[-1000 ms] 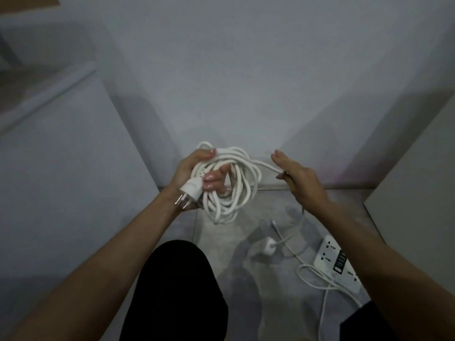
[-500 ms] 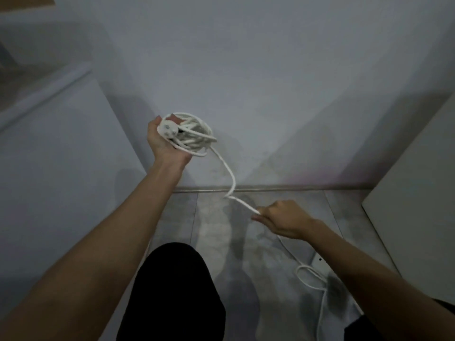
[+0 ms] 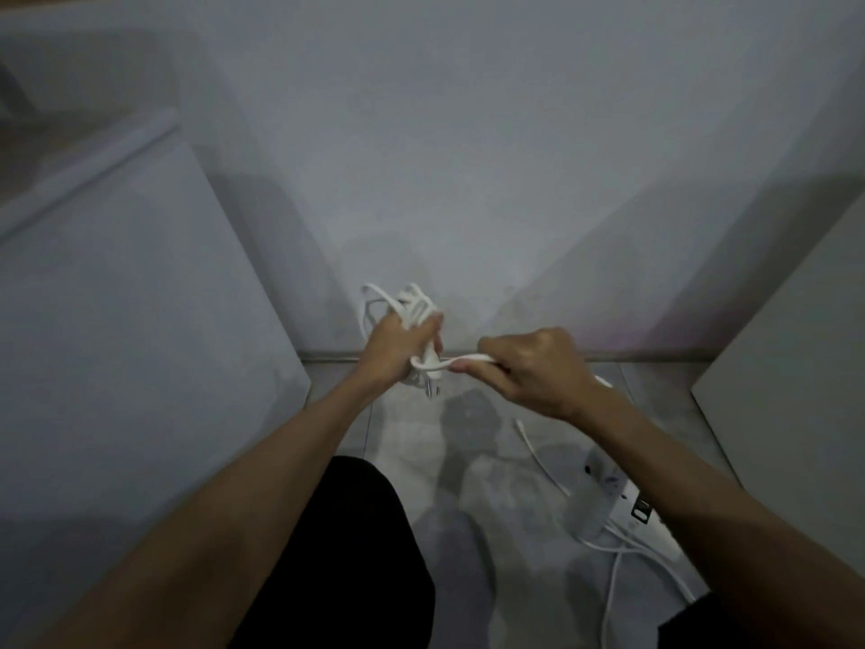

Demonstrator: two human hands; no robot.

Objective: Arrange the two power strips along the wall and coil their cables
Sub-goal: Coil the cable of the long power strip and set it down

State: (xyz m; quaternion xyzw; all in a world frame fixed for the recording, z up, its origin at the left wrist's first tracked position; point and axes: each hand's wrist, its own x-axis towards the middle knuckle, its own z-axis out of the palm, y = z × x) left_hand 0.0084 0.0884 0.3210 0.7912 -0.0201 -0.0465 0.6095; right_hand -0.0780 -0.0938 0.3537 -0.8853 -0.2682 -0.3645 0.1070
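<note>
Seen from the head camera, at frame centre, the left hand [image 3: 395, 348] gripped the coiled cable [image 3: 402, 304] above the floor, plug [image 3: 428, 384] hanging below, apparently to keep the loops gathered. The right hand [image 3: 529, 370], knuckles up, pinched the free cable length beside it. One power strip [image 3: 629, 512] lay lower right.

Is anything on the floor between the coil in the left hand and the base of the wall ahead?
Nothing visible. The left hand grips the coiled cable just above the skirting, and the floor beneath looks bare. The power strip and loose cable lie nearer, to the right.
</note>
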